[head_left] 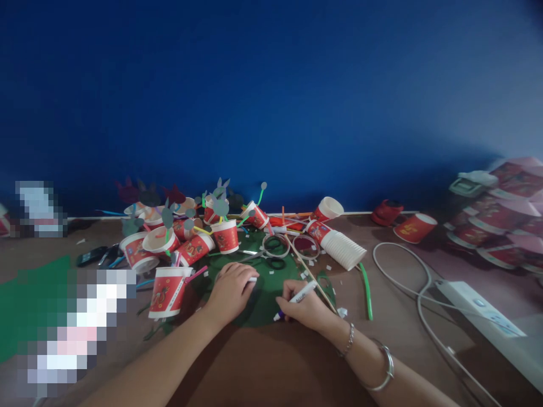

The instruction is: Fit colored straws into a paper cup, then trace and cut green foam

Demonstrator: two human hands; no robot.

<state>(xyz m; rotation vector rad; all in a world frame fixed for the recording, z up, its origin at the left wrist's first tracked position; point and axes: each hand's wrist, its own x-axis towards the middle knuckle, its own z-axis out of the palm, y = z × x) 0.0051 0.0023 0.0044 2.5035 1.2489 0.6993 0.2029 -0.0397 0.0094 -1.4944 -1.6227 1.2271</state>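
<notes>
My right hand (307, 305) grips a white marker (306, 291) with dark lettering; its purple end points down toward a dark green sheet (258, 319). On the sheet's left part rests my left hand (231, 294), fingers curled together. A small white piece (253, 279) shows at its fingertips, too small to name. Just beyond the hands lie scissors (275, 262) with dark handles. Beside my left hand stands a red paper cup (168, 293) with a pink strip attached. A thin wooden stick (311, 274) slants past my right hand.
Several decorated red cups (224, 236) crowd the back left. Rolls of tape (306, 247) and a stack of cups (343, 249) lie behind my right hand. To the right are a green strip (366, 293), a power strip (479, 305) with a looped cable, and a blue wall (271, 102) behind.
</notes>
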